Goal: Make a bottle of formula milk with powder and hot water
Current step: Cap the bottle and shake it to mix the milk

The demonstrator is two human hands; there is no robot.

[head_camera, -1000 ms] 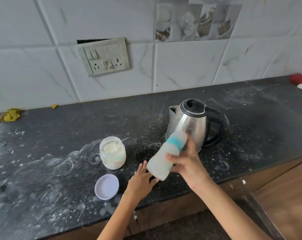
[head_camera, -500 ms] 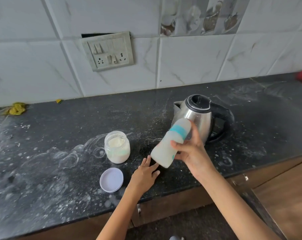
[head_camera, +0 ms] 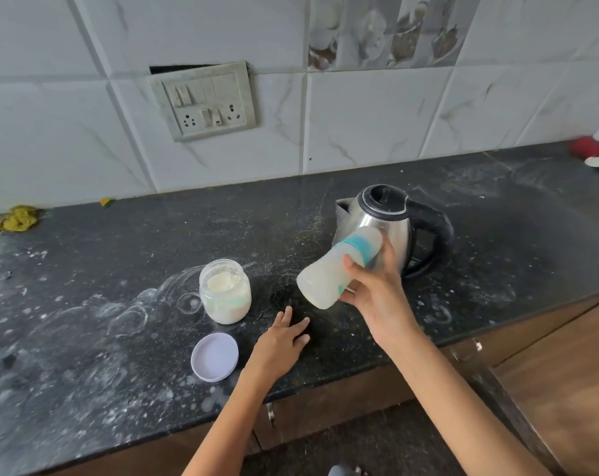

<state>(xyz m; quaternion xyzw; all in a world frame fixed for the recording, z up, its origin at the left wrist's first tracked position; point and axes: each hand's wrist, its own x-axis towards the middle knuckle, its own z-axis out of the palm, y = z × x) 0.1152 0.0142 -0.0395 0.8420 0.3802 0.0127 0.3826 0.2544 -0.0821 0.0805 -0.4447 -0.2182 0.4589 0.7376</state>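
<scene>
My right hand [head_camera: 377, 290] grips a baby bottle [head_camera: 329, 273] with a teal collar and clear cap, tilted with its cap up to the right, above the dark counter [head_camera: 119, 269]. The bottle holds cloudy white milk. My left hand [head_camera: 284, 341] rests flat on the counter below the bottle, fingers spread, holding nothing. An open jar of white powder [head_camera: 225, 291] stands to the left of both hands. Its round white lid [head_camera: 215, 356] lies flat near the counter's front edge. A steel kettle [head_camera: 377, 225] with a black lid and handle stands just behind the bottle.
White powder rings and specks cover the left part of the counter. A switch and socket plate [head_camera: 205, 101] hangs on the tiled wall. A yellow scrap [head_camera: 16, 218] lies at the far left, a red and white item [head_camera: 597, 149] at the far right. Wooden cabinet fronts [head_camera: 548, 372] run below.
The bottle has stayed tilted in my right hand with small shifts of position. My left hand has stayed on the counter, its fingers a little further from the bottle's base.
</scene>
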